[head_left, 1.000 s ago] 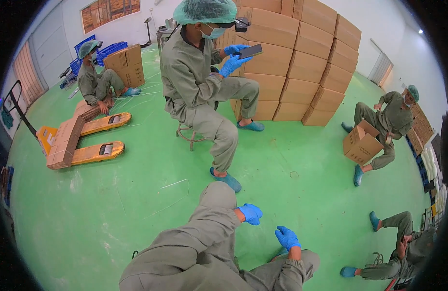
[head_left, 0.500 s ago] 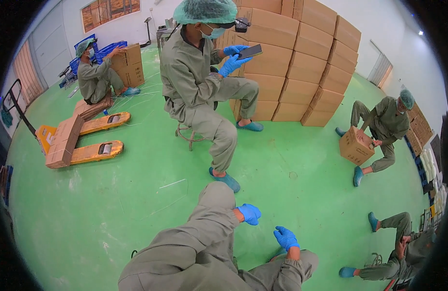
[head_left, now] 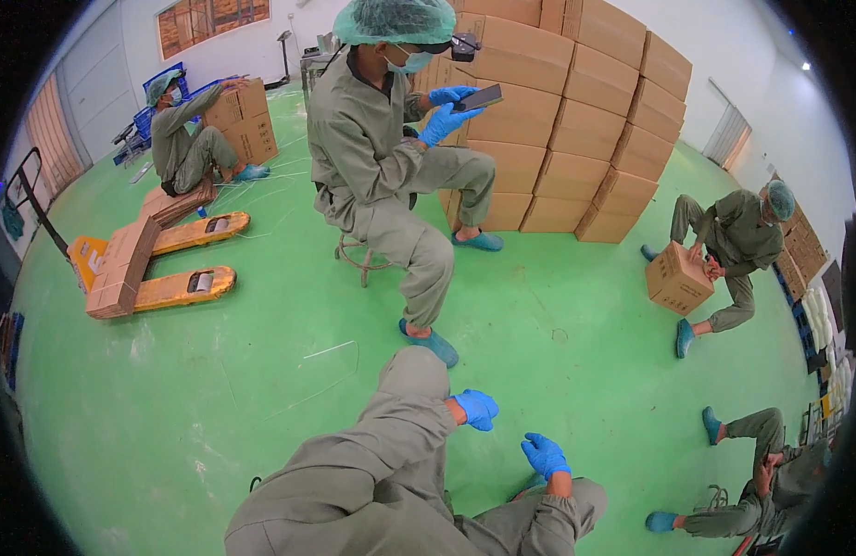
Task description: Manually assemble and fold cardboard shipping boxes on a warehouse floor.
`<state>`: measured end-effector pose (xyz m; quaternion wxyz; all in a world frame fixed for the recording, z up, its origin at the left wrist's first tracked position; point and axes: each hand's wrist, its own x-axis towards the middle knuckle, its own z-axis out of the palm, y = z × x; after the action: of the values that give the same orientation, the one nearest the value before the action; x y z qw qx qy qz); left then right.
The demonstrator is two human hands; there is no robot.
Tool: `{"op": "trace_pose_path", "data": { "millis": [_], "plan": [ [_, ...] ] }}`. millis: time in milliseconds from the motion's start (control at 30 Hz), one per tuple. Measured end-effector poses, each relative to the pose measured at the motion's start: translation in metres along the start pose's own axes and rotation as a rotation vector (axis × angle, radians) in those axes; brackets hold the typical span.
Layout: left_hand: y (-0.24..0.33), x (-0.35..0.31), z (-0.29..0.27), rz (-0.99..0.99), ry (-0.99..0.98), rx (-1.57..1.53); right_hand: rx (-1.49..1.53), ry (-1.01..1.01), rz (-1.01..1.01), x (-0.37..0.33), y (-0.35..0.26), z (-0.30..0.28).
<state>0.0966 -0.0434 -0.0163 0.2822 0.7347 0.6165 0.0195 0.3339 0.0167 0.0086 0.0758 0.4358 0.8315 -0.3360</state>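
My left hand [head_left: 476, 409], in a blue glove, hangs in front of my raised left knee. Its fingers are curled in, and nothing shows in them. My right hand [head_left: 545, 455], gloved in the same blue, hovers above my right knee with fingers loosely stretched and nothing in it. The two hands are apart, over the green floor [head_left: 576, 389]. Nearest in front, a co-worker in grey-green overalls [head_left: 377, 139] sits on a stool [head_left: 361, 263] and holds a dark phone [head_left: 479, 98] in blue-gloved hands.
Stacked cardboard boxes [head_left: 558, 120] rise behind that co-worker. A yellow pallet jack [head_left: 182, 289] carrying flattened cartons [head_left: 122, 269] stands at left. Another worker grips a large carton [head_left: 243, 120] behind it. At right, one worker handles a box [head_left: 680, 280]; another person [head_left: 780, 482] sits nearer.
The far-left worker's arm has risen to the top of the carton. The right-hand worker's hands have shifted on the box, which tilts slightly. My own hands have hardly moved.
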Motion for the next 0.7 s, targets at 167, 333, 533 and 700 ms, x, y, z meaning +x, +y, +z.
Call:
{"op": "trace_pose_path", "data": {
  "millis": [167,333,533,700],
  "plan": [
    [-0.0023,0.0019,0.0038,0.025,0.025,-0.008,-0.021,-0.005,0.012,0.0005,-0.0005,0.0],
    [-0.0024,0.0013,0.0041,0.037,0.032,-0.015,-0.005,-0.006,0.005,-0.0016,-0.0029,-0.0019],
    [-0.0066,0.003,0.0058,0.029,-0.037,0.011,-0.024,0.003,0.012,-0.002,-0.0052,-0.0025],
    [-0.0036,0.0011,0.0032,0.024,0.02,-0.004,0.004,0.006,0.022,-0.0035,-0.0028,-0.0024]
  ]
}}
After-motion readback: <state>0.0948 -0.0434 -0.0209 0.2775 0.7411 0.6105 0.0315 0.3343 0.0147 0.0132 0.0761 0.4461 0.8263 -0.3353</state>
